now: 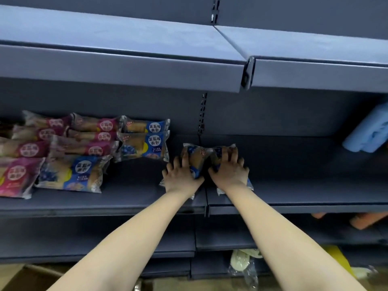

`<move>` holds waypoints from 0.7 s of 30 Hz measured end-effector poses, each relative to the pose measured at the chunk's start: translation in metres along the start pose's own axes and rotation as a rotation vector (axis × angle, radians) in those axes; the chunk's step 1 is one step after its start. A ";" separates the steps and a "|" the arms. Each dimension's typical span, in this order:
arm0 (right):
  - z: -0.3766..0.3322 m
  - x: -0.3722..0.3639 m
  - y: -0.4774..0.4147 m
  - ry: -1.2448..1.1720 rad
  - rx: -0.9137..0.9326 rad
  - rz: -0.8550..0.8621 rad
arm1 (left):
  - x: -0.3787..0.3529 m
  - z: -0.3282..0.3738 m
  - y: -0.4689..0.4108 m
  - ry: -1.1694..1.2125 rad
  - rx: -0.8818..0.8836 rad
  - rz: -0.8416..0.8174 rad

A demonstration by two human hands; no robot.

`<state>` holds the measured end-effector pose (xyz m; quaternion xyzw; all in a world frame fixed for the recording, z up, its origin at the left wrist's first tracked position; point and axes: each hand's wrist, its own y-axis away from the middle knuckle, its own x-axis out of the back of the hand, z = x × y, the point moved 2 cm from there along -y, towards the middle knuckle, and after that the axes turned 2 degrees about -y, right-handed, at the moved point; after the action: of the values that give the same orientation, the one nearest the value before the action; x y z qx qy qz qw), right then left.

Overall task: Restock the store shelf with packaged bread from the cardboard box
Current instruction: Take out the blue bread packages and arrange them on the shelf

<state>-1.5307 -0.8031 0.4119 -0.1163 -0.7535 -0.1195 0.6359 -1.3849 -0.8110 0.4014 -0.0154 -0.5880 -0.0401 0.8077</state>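
Observation:
Two blue bread packs lie side by side on the dark middle shelf [126,198], near its centre joint. My left hand [181,176] grips the left pack [196,157] from above, fingers curled over it. My right hand [230,170] grips the right pack [223,152] the same way. To the left, blue blueberry packs [144,141] and red packs [33,150] are lined up on the same shelf. A corner of the cardboard box [23,278] shows at the bottom left.
The upper shelf [147,66] overhangs the hands. A light blue bundle [367,133] sits at the shelf's far right. Orange items [365,221] lie on the shelf below, and a clear bag with pale goods [243,263] sits lower down.

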 end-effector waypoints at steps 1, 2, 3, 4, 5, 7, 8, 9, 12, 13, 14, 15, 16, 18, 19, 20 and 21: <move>0.000 0.000 0.000 0.004 0.000 -0.001 | 0.000 0.000 0.000 -0.003 -0.002 -0.015; -0.001 0.001 0.000 0.012 -0.001 -0.009 | 0.001 -0.001 -0.001 -0.007 -0.008 -0.036; -0.001 0.002 -0.001 0.018 -0.005 -0.025 | 0.002 -0.002 -0.003 -0.008 -0.019 -0.059; -0.001 0.003 -0.001 0.014 -0.013 -0.047 | 0.004 -0.004 -0.005 -0.003 -0.037 -0.086; -0.001 0.006 -0.002 -0.005 -0.022 -0.069 | 0.007 -0.007 -0.007 0.007 -0.066 -0.119; 0.001 0.014 -0.003 -0.073 -0.040 -0.084 | 0.017 -0.018 -0.015 0.014 -0.165 -0.208; 0.001 0.019 -0.003 -0.090 -0.035 -0.068 | 0.024 -0.024 -0.018 -0.003 -0.228 -0.247; 0.002 0.024 -0.002 -0.084 -0.011 -0.040 | 0.030 -0.031 -0.022 -0.029 -0.291 -0.270; -0.005 0.038 -0.002 0.039 0.147 0.066 | 0.050 -0.050 -0.034 -0.001 -0.410 -0.303; -0.009 0.042 -0.003 0.087 0.208 0.092 | 0.055 -0.055 -0.038 0.057 -0.418 -0.330; -0.016 0.045 -0.003 0.128 0.263 0.112 | 0.059 -0.061 -0.039 0.119 -0.416 -0.355; -0.024 0.046 -0.003 0.157 0.308 0.124 | 0.062 -0.066 -0.040 0.162 -0.407 -0.366; -0.032 0.046 -0.001 0.173 0.339 0.133 | 0.063 -0.071 -0.040 0.178 -0.406 -0.360; -0.051 0.043 0.006 0.158 0.341 0.117 | 0.062 -0.079 -0.036 0.140 -0.407 -0.346; -0.060 0.040 0.010 0.134 0.322 0.085 | 0.059 -0.082 -0.034 0.121 -0.406 -0.346; -0.067 0.034 0.014 0.109 0.299 0.041 | 0.056 -0.084 -0.032 0.115 -0.406 -0.349; -0.071 0.028 0.016 0.087 0.274 -0.007 | 0.054 -0.084 -0.029 0.118 -0.402 -0.355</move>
<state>-1.4636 -0.8109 0.4517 -0.0205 -0.7350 -0.0224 0.6774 -1.2911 -0.8489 0.4259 -0.0699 -0.5136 -0.2979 0.8016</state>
